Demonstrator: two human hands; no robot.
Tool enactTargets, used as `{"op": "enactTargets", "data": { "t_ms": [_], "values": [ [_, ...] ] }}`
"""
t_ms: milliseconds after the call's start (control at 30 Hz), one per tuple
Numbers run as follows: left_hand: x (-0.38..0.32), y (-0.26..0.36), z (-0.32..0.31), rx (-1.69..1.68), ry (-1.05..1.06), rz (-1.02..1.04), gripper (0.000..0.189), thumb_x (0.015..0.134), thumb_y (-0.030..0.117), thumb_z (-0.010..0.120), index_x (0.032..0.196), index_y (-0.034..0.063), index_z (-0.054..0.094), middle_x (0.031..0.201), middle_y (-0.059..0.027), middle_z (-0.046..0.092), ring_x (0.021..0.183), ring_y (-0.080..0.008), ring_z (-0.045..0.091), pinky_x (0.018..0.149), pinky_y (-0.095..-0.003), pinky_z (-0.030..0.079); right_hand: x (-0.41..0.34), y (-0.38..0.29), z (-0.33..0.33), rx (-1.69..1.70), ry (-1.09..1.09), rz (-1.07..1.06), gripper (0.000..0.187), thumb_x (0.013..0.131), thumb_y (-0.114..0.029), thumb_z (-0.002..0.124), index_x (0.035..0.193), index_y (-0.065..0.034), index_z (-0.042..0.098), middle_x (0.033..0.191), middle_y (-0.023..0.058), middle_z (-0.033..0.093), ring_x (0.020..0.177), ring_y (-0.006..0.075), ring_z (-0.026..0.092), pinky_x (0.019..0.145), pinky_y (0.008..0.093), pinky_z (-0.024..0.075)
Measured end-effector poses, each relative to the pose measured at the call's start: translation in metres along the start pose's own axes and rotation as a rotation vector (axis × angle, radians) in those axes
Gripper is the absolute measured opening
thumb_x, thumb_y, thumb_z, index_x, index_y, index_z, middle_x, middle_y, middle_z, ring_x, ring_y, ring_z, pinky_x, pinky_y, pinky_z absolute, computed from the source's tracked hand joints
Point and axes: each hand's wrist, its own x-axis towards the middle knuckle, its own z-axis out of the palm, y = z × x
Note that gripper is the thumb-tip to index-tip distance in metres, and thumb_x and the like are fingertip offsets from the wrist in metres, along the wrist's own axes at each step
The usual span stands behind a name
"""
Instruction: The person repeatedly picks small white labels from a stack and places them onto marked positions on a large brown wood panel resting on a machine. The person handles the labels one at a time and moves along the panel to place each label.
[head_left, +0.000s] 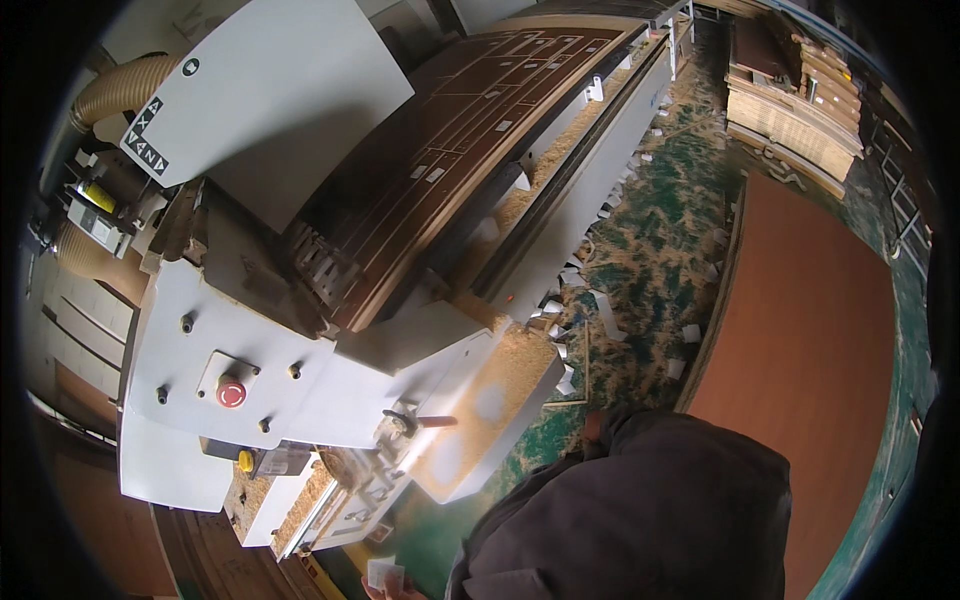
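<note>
At the bottom edge my left hand (397, 591) holds a small white paper label (385, 573) by its lower part; the hand is partly cut off by the frame. A reddish-brown patch, which looks like part of my right hand (592, 426), shows at the end of a dark sleeve; its fingers cannot be made out, nor what it may hold. In front stands a large white panel-cutting machine with a red emergency stop button (231, 392). Brown boards (480, 82), cut into rectangles and bearing small white labels, lie on its long bed. My dark jacket (637, 510) fills the lower middle.
A white ledge (487, 405) covered in sawdust juts out beside me. Sawdust and white paper scraps (607, 315) litter the green floor (652, 247). A large reddish-brown board (802, 315) lies on the right, with stacked boards (787, 120) beyond. Ribbed hoses (124, 86) run at upper left.
</note>
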Motion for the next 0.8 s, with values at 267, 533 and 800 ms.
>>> {"op": "enactTargets", "data": {
  "t_ms": [267,533,800],
  "values": [
    [-0.004,-0.017,-0.045,0.404,-0.038,0.508,0.052,0.088,0.017,0.074,0.135,-0.0026,0.061,0.136,-0.0247,0.058,0.113,-0.036,0.064,0.092,-0.0442,0.056,0.004,-0.021,0.022,-0.258,0.003,-0.151,0.038,0.099,-0.042,0.065,0.114,-0.009,0.077,0.101,0.0173,0.071,0.084,0.0352,0.063,0.076,0.0603,0.0489],
    [-0.017,-0.041,-0.05,0.198,-0.056,0.442,0.05,0.09,0.017,0.074,0.134,-0.0025,0.062,0.135,-0.0252,0.058,0.113,-0.0361,0.064,0.092,-0.0441,0.057,0.031,0.008,0.064,0.106,0.068,0.042,0.033,0.101,-0.041,0.064,0.111,-0.0117,0.077,0.096,0.0165,0.067,0.078,0.0325,0.059,0.073,0.0591,0.0446],
    [-0.014,-0.038,-0.045,0.168,-0.082,0.439,0.047,0.091,0.017,0.073,0.133,-0.0025,0.063,0.135,-0.0256,0.058,0.114,-0.0362,0.064,0.092,-0.0441,0.057,0.058,0.03,0.088,0.18,0.116,0.134,0.029,0.106,-0.039,0.06,0.11,-0.0159,0.076,0.091,0.0154,0.063,0.074,0.03,0.055,0.072,0.0577,0.0414]
  ]
}}
